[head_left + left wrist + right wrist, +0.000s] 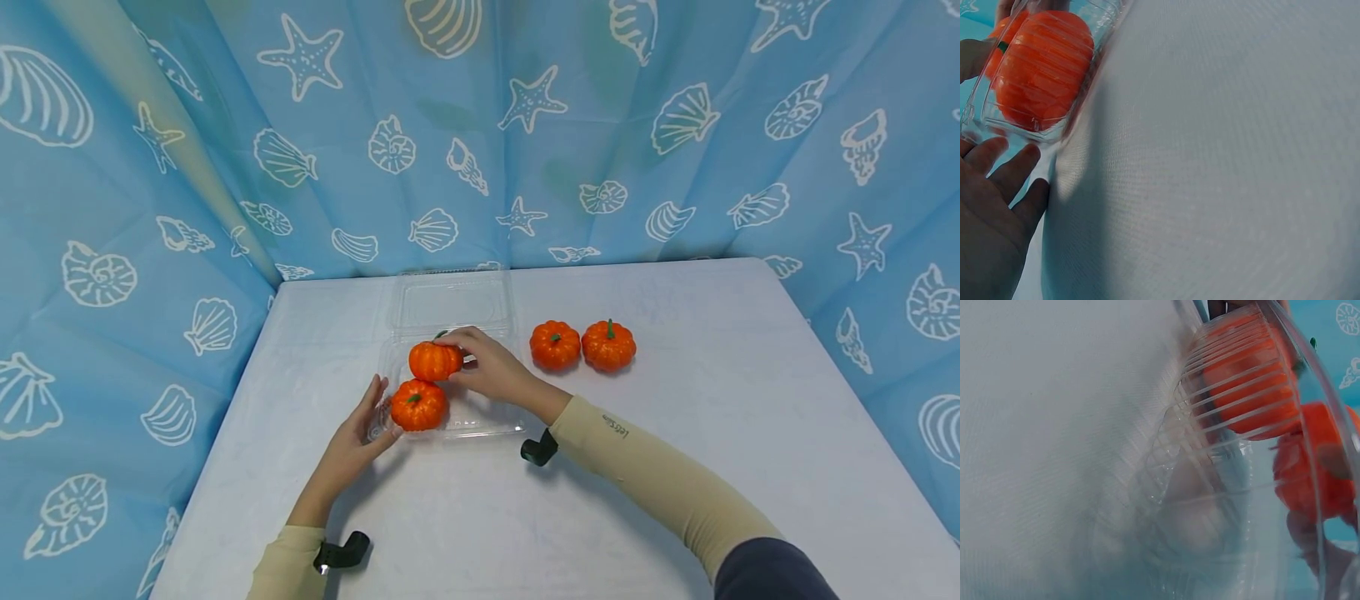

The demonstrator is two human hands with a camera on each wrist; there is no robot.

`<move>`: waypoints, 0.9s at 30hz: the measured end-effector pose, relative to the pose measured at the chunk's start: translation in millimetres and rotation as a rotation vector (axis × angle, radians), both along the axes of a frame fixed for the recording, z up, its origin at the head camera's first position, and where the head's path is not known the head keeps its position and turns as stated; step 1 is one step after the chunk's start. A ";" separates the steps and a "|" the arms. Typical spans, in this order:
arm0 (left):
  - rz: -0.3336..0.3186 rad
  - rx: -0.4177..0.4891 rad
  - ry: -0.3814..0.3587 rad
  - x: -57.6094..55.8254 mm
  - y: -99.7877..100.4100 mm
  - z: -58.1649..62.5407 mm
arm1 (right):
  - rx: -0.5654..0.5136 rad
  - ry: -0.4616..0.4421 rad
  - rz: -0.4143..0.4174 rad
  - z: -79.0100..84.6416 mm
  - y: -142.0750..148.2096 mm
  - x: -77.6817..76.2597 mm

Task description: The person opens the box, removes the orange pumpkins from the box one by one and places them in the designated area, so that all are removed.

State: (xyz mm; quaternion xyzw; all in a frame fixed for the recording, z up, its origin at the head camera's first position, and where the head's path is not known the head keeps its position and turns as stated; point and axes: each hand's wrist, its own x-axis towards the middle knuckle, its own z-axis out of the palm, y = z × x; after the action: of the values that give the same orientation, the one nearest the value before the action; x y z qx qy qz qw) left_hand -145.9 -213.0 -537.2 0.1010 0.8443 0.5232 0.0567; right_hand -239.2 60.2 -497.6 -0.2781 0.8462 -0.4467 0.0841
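Observation:
A clear plastic clamshell box [491,423] lies on the table with its lid [450,304] folded back. Between thumb and fingers, my right hand [491,368] grips a small orange pumpkin [435,362] over the box's left part. A second pumpkin [417,408], green stem up, sits in the box's front left corner, just in front of the held one; its ribs show through the clear wall in the left wrist view. My left hand [347,450] rests beside the left wall, fingers spread and nearly straight, fingertips at the box's edge.
Two more orange pumpkins, one [555,346] beside the other [609,346], stand right of the box. White cloth covers the table [675,450]. A blue curtain [480,150] with shell prints hangs behind and at both sides. Each wrist wears a dark camera [540,448].

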 end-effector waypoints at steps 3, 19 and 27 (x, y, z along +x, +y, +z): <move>-0.002 0.001 -0.004 0.3 0.0 0.9 | -0.013 -0.003 -0.005 -1.8 -0.5 -0.7; -0.007 -0.018 0.005 -0.9 0.2 0.2 | -0.048 0.024 -0.038 -4.2 -2.4 0.3; 0.001 -0.007 0.000 -0.7 1.4 2.2 | -0.019 0.071 -0.038 -3.1 2.1 0.1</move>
State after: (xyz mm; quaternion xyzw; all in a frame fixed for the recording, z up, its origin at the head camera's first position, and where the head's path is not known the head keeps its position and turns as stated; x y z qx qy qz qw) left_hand -146.6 -211.6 -535.0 0.1004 0.8461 0.5204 0.0568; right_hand -239.2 62.3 -500.7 -0.2785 0.8494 -0.4463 0.0429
